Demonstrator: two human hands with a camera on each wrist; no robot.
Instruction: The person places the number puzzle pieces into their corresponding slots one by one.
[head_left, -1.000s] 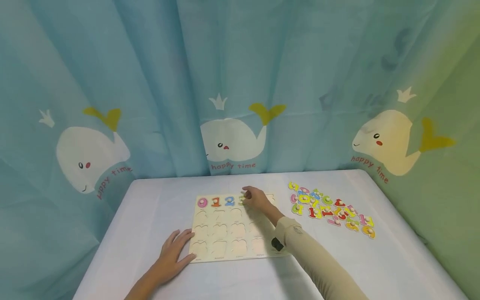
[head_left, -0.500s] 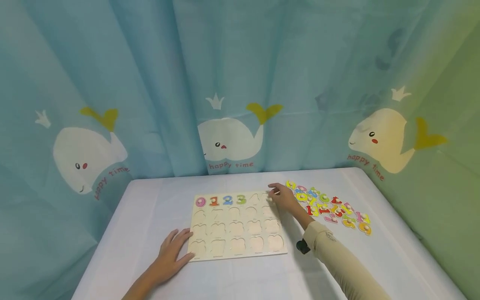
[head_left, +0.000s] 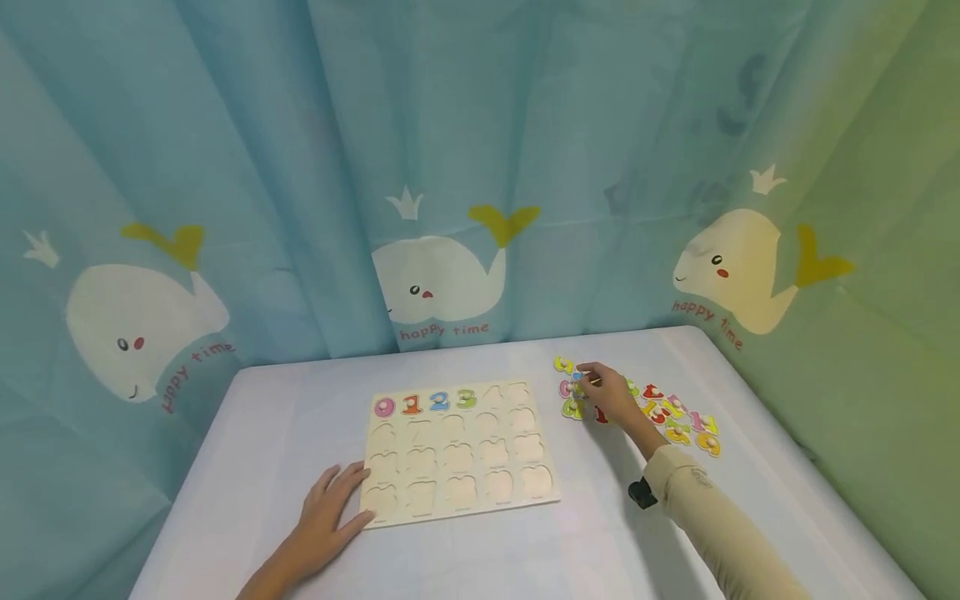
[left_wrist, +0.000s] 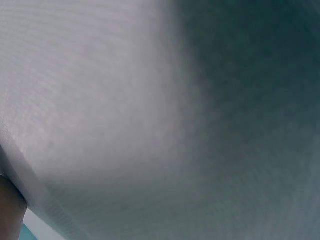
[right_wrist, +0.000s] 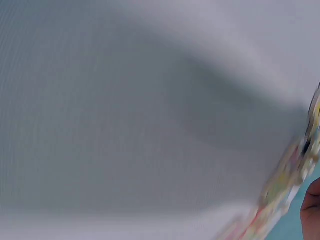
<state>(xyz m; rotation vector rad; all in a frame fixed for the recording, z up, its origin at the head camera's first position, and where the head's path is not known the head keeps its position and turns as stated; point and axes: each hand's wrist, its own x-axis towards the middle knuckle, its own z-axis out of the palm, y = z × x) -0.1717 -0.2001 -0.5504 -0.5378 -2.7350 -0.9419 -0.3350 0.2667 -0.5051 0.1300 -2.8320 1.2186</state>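
Note:
A pale wooden number puzzle board (head_left: 435, 433) lies on the table, with the numbers 0 (head_left: 385, 407), 1 (head_left: 412, 405), 2 (head_left: 439, 402) and 3 (head_left: 467, 399) in its top row. The other recesses show bare wood. My left hand (head_left: 322, 517) rests at the board's left edge, fingers spread and touching it. Over the heap of number pieces (head_left: 660, 408) right of the board is my right hand (head_left: 613, 398), fingers bent downward. Whether a piece is between its fingertips is too small to make out. The right wrist view shows the pieces (right_wrist: 280, 185) blurred beside part of the hand (right_wrist: 311, 207).
The white table (head_left: 450, 558) ends at a blue curtain (head_left: 420, 167) with whale prints, and a greenish curtain stands on the right. A small black object (head_left: 642, 493) is at the right wrist. Only blurred white cloth (left_wrist: 100, 100) fills most of the left wrist view.
My right hand has moved from above the 3 on the board, past its top right corner, to the heap of pieces. The left hand keeps its place at the board. The head view has shifted slightly.

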